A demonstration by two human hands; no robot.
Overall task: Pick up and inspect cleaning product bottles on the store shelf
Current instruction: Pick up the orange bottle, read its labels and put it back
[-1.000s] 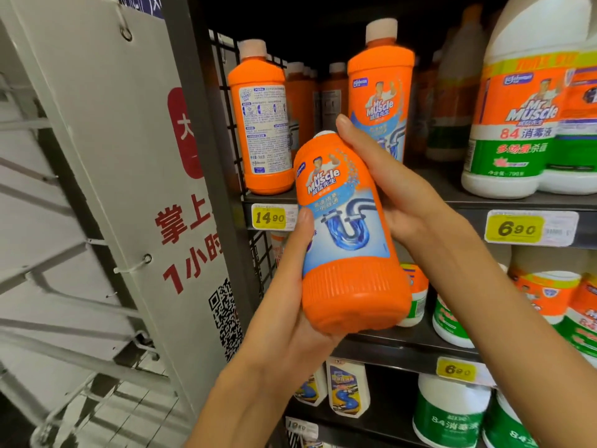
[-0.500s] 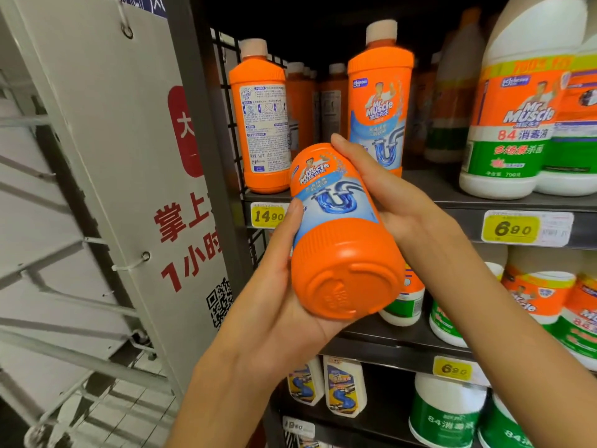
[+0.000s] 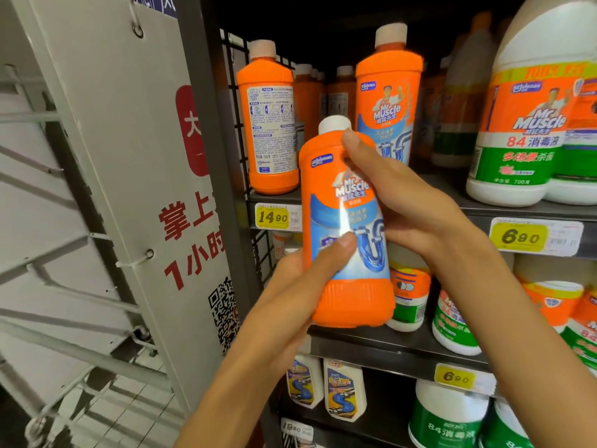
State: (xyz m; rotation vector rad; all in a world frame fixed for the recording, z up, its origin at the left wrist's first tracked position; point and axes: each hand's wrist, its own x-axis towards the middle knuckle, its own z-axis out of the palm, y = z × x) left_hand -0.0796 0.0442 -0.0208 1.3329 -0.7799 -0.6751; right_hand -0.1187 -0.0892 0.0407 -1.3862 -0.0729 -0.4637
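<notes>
Held bottle: orange plastic drain-cleaner bottle with a white cap and a blue pipe label (image 3: 347, 227), nearly upright at the centre of the frame, label facing the camera, in front of the shelves and off them.
Left hand: the left hand (image 3: 300, 286) comes up from the lower centre and grips the bottle's lower half, thumb (image 3: 336, 247) pressed across the label, the other fingers hidden behind.
Right hand: the right hand (image 3: 407, 202) reaches in from the lower right and wraps the bottle's upper right side, thumb up at the shoulder below the cap.
Upper shelf: dark metal shelf (image 3: 517, 211) carrying two matching orange bottles (image 3: 389, 92) behind the held one and large white bleach jugs (image 3: 523, 124) at the upper right.
Price tags: yellow tag reading 14.90 (image 3: 273, 216) left of the bottle; 6.90 (image 3: 520, 236) at right.
Left side: white hanging sign with red characters (image 3: 129, 156).
</notes>
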